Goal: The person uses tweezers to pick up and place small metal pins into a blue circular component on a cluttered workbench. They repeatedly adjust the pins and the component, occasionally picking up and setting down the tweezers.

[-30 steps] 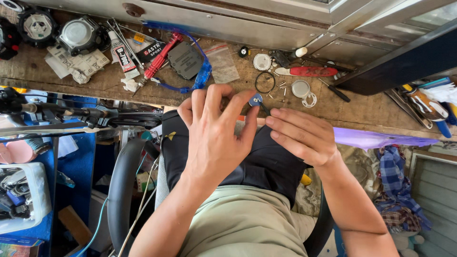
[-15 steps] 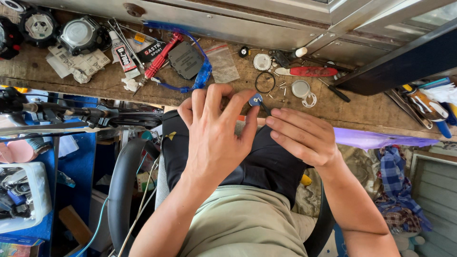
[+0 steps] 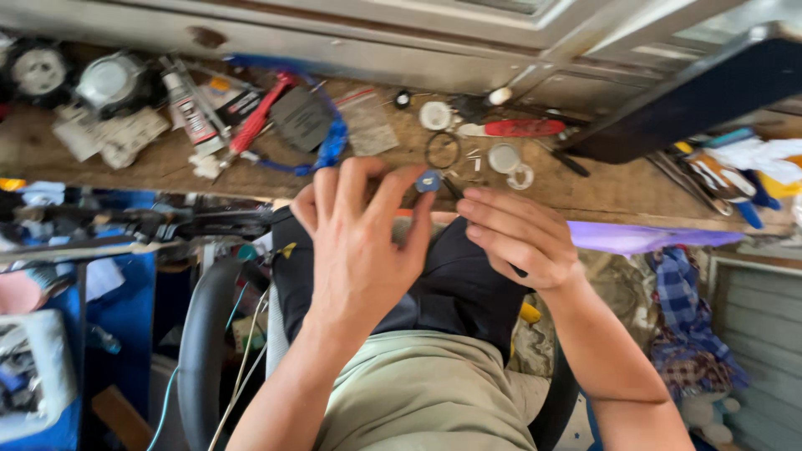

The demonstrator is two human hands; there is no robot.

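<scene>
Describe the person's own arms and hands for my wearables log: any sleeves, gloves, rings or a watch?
Both forearms are bare up to the frame edge, with no sleeves in view. The left hand and right hand wear no gloves. No ring, watch or wristband shows on the sides facing the camera.

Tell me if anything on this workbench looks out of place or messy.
Nothing looks damaged or spilled. The wooden bench is cluttered: a glue tube, a red-handled tool and loose rings lie scattered. The hands hold a small blue part.
</scene>
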